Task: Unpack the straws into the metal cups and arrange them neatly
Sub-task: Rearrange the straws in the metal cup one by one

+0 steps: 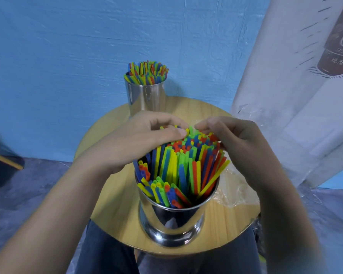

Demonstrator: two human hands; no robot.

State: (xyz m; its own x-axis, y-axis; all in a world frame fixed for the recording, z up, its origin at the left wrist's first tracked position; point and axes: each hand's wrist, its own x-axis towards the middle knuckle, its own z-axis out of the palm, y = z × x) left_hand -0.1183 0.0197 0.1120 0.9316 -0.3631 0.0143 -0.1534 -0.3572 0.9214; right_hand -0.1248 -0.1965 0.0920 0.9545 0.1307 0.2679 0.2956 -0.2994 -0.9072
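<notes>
Watch the right side here: the straws [186, 167] in the near cup [172, 220] are fanning out, a few yellow and red ones leaning over the rim, and a sideways nudge could tip them out onto the worktop [111, 194] or into the crumpled wrap [234, 186] just beside the cup. The cup also sits close to the worktop's near edge (a tall, top-heavy load), so a hard push from above or from one side might rock it. Another worry is that the short cluster slumped against the near rim stays tangled under the taller bunch if that bunch gets pressed down unevenly. Now the hands: the left hand [145, 139] comes in over the far-left of the bunch, fingers curled, thumb and forefinger pinching the straw tips. The right hand [236, 139] mirrors it, fingers bent round the far-right tops, gripping them. Neither is opened flat. Both hands meet over the straw tops, fingertips near each other. At the worktop's far edge, the far cup [147, 95] stands packed full and upright, well apart from the action.
</notes>
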